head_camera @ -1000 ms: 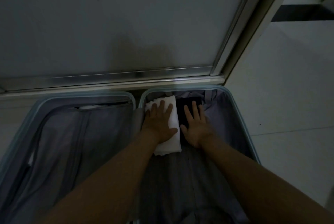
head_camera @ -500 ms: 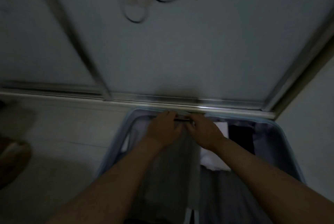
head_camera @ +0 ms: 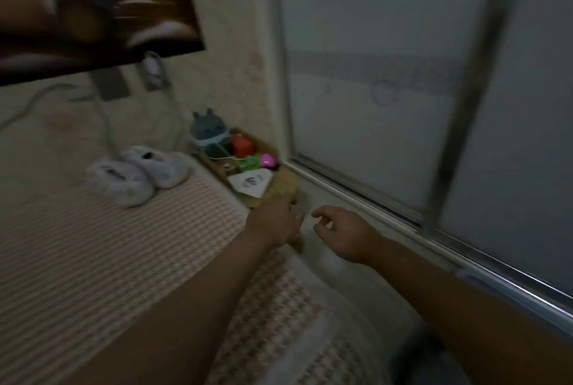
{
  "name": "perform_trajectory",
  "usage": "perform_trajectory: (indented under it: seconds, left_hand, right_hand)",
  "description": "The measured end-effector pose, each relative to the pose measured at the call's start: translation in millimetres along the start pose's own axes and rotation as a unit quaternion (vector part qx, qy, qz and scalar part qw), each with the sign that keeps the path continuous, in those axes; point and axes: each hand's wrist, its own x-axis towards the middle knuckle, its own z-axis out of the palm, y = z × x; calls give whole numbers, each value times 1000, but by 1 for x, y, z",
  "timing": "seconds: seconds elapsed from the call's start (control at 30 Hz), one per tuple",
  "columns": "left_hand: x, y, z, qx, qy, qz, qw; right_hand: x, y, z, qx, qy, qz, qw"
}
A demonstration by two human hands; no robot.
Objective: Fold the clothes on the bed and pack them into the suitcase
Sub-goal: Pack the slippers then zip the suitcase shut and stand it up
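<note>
Two bare hands reach forward side by side, low in a dim and motion-blurred view. The left hand (head_camera: 274, 220) shows its back, fingers stretched loosely ahead and holding nothing, their tips at the near corner of a cardboard box (head_camera: 283, 184); whether they touch it I cannot tell. The right hand (head_camera: 347, 237) hangs just beside it over pale floor, fingers loosely curled and apart, nothing between them.

The bed (head_camera: 124, 245), covered in a pink-and-white check, fills the lower left and runs under the left forearm. A pale blue-grey strip (head_camera: 508, 291) lies beside the right forearm; whether it is the suitcase rim or part of the door rail is unclear.

The box sits between the bed's far corner and a frosted sliding door (head_camera: 372, 74) with a metal track (head_camera: 356, 192). Inside it are a blue-grey plush toy (head_camera: 207, 130), a red block (head_camera: 242, 145), something pink (head_camera: 267, 161) and a white card (head_camera: 251, 183). A pair of white slippers (head_camera: 136, 173) rests on the bed's far edge, near cables (head_camera: 105, 124) that hang down the wall below a dark picture (head_camera: 86, 12)
</note>
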Motion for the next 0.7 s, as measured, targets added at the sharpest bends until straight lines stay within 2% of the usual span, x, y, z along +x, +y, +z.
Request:
perform_trajectory:
  seconds: [0.2,0.37,0.43,0.6,0.7]
  left_hand:
    - [-15,-175,-87,37,41,-113,992]
    - [-6,-287,-120,89,104,-137,981]
    - [6,-316,-126,95,119,-143,978]
    - [40,-359,-115,77,91,-175,977]
    - [52,-368,-101,92,98,-177,975]
  right_hand:
    - [108,-140,81,-22,-67,-83,994]
    - [196,-213,136,-76,-84,-151,982]
    - [233,-233,151,-96,-65,-165,979]
    - [316,-262,188,-113,-10,-172,978]
    - [346,-264,214,-142,-42,-165,975]
